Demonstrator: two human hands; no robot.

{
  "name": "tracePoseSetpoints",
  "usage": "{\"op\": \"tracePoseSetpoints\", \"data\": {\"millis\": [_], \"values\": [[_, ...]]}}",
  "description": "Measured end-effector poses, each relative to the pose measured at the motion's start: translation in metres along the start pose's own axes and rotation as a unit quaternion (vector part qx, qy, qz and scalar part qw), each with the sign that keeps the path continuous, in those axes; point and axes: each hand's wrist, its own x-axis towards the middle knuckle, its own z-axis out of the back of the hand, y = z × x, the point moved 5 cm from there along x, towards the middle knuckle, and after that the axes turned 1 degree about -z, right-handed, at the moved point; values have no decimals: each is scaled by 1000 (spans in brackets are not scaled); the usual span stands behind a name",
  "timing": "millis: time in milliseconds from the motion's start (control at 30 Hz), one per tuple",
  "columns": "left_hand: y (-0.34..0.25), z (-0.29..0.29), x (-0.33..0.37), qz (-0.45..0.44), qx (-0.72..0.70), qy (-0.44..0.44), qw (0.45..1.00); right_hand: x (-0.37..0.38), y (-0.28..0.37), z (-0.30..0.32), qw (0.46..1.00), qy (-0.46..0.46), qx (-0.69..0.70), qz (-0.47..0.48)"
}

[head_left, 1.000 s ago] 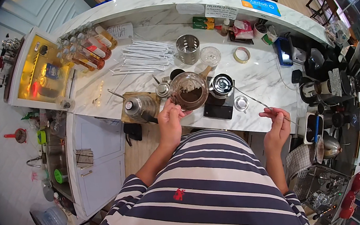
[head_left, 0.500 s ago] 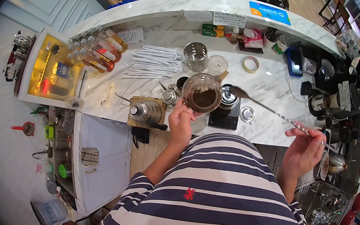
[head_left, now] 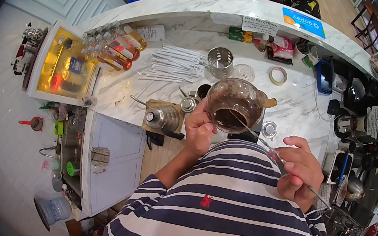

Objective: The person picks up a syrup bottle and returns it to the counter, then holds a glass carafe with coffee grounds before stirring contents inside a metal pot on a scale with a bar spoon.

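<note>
tilted glass pot (head_left: 235,91) in left hand (head_left: 199,133), long metal spoon (head_left: 257,137) in right hand (head_left: 300,166)

starts at left with a steel kettle (head_left: 154,117) standing on a wooden board (head_left: 168,102), probably to spare the marble counter (head_left: 295,111) from heat. next, pinches the pot by its left side between left thumb and fingers (cannot tell whether by a handle), raised over the counter's near edge and tipped mouth-first toward the body, likely for a clear view and easy reach inside. beyond it, just to the right, leaves a small round metal piece (head_left: 269,130) lying on the counter, seemingly out of the way. farther right, pinches the spoon's slim shaft between right thumb and fingers, well back from the pot, presumably to keep knuckles off the glass; hides the far tip within the mouth.

as for the pot itself, looks rounded and see-through, smeared brown across the wall, with dark brown matter (head_left: 223,117) inside; ends at right in a tan stub (head_left: 270,103), spout or handle, cannot tell.
</note>
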Motion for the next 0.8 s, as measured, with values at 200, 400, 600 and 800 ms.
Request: {"op": "tracePoseSetpoints", "data": {"millis": [200,400,600,800], "values": [[-1,-4,4,0,-50,-59,997,-1,-4,-8,999,32,20,-17],[2,4,3,6,-53,-66,996,-2,-5,-8,996,70,49,-25],[-3,5,7,-16,-33,-47,998,-3,-3,-1,996,65,53,-13],[-23,-2,11,-44,78,-30,995,0,-1,-4,998,54,16,1]]}}
